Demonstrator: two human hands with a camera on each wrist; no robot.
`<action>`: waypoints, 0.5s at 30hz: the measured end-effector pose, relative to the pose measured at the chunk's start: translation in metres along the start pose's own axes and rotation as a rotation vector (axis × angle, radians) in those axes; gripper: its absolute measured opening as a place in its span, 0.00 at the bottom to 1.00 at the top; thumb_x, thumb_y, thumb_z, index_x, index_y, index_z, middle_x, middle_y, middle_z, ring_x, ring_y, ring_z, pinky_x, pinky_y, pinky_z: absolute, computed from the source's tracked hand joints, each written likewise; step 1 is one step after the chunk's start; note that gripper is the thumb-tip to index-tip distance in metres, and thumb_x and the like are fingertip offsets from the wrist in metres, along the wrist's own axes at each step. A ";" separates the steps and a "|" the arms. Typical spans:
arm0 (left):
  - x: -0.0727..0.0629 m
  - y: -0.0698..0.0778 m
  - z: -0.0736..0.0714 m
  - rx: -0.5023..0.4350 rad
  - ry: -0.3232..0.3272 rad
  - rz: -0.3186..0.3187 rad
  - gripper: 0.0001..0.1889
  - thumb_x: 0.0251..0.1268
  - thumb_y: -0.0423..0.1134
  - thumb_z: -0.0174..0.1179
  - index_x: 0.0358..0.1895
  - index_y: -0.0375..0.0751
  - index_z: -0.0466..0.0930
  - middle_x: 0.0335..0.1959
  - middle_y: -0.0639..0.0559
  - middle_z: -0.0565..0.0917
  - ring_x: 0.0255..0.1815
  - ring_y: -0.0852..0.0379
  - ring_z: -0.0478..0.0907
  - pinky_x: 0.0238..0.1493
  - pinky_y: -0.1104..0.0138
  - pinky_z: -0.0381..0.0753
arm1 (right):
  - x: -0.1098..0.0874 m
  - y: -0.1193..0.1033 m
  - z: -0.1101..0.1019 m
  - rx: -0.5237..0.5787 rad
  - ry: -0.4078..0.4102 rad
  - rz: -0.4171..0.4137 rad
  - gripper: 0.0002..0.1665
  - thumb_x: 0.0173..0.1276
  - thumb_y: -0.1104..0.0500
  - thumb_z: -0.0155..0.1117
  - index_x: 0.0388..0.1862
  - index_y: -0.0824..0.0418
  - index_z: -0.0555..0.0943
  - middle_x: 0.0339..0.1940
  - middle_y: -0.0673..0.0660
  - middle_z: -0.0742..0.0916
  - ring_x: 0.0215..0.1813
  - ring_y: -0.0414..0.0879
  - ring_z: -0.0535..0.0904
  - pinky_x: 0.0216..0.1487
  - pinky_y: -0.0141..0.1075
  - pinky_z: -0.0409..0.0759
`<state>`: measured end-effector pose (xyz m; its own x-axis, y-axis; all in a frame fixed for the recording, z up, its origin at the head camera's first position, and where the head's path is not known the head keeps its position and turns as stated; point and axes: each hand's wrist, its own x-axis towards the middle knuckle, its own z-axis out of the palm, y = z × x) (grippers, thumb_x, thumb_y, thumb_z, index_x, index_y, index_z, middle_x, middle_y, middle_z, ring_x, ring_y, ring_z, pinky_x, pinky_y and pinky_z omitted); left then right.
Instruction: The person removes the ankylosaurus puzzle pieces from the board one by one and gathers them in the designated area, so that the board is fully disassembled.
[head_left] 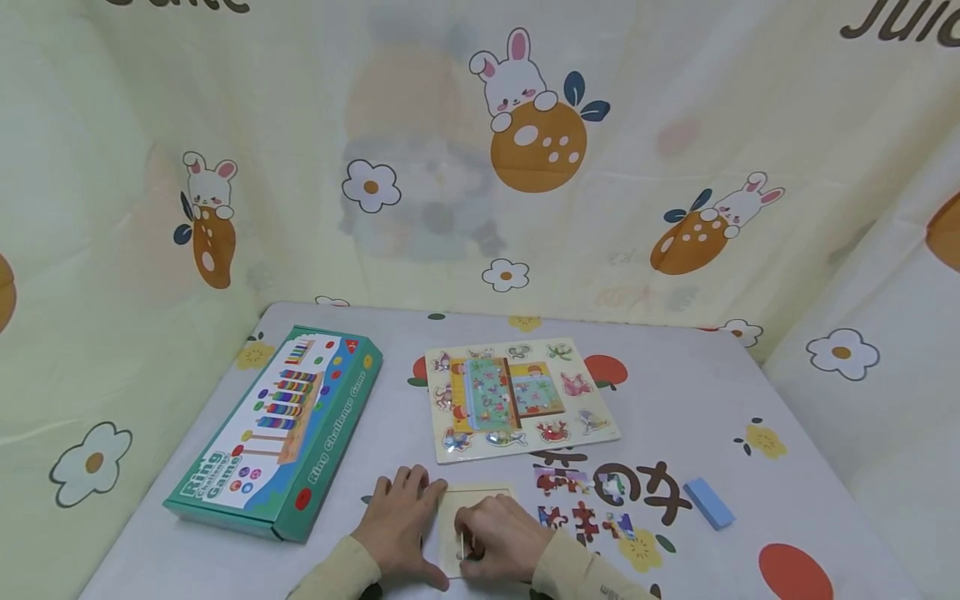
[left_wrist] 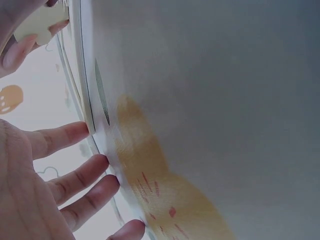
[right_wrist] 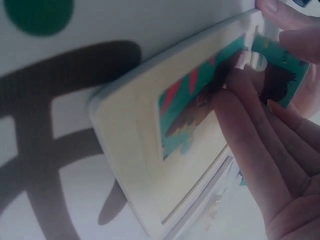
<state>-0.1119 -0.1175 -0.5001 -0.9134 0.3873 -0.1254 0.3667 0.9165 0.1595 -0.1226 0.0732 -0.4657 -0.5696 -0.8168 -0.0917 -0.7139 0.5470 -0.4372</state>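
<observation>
A small pale wooden puzzle tray [head_left: 450, 500] lies at the near middle of the table. My left hand [head_left: 401, 525] has its fingers spread along the tray's left side. In the left wrist view one fingertip [left_wrist: 80, 129] is right at the tray's edge. My right hand [head_left: 502, 537] pinches a teal and brown jigsaw piece [right_wrist: 277, 77], tilted up over the tray. From the left wrist the piece's plain back [left_wrist: 42, 22] shows. Joined teal, brown and red pieces [right_wrist: 177, 127] lie inside the tray's recess, partly hidden behind the right fingers.
Several loose jigsaw pieces [head_left: 585, 521] lie right of the tray, with a blue block [head_left: 708, 502] beyond them. Behind stands a larger animal picture board [head_left: 525, 446], lying flat. A green Ring Challenge Game box [head_left: 330, 454] is at the left. Printed curtains [head_left: 420, 275] surround the table.
</observation>
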 end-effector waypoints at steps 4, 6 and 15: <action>0.000 -0.001 -0.001 0.001 0.008 0.004 0.61 0.12 0.80 0.68 0.62 0.50 0.71 0.46 0.52 0.69 0.46 0.53 0.63 0.43 0.54 0.68 | 0.000 0.000 -0.002 0.032 -0.002 0.014 0.08 0.53 0.57 0.72 0.29 0.55 0.80 0.20 0.40 0.81 0.22 0.23 0.70 0.25 0.16 0.68; 0.000 -0.001 -0.001 -0.004 0.004 0.004 0.61 0.12 0.80 0.68 0.63 0.50 0.71 0.46 0.52 0.69 0.46 0.53 0.64 0.44 0.54 0.68 | 0.000 0.002 -0.003 0.046 -0.007 0.007 0.09 0.53 0.58 0.72 0.31 0.55 0.80 0.21 0.40 0.82 0.23 0.23 0.71 0.26 0.16 0.69; -0.001 0.000 -0.002 -0.005 -0.008 0.003 0.61 0.13 0.80 0.67 0.62 0.50 0.71 0.47 0.51 0.69 0.46 0.52 0.64 0.45 0.52 0.68 | -0.014 0.015 -0.012 0.132 0.099 -0.116 0.13 0.50 0.61 0.71 0.35 0.57 0.79 0.27 0.44 0.84 0.28 0.26 0.76 0.30 0.16 0.71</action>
<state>-0.1117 -0.1178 -0.4977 -0.9109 0.3906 -0.1330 0.3684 0.9150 0.1643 -0.1303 0.0955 -0.4605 -0.5283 -0.8475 0.0519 -0.7214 0.4158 -0.5538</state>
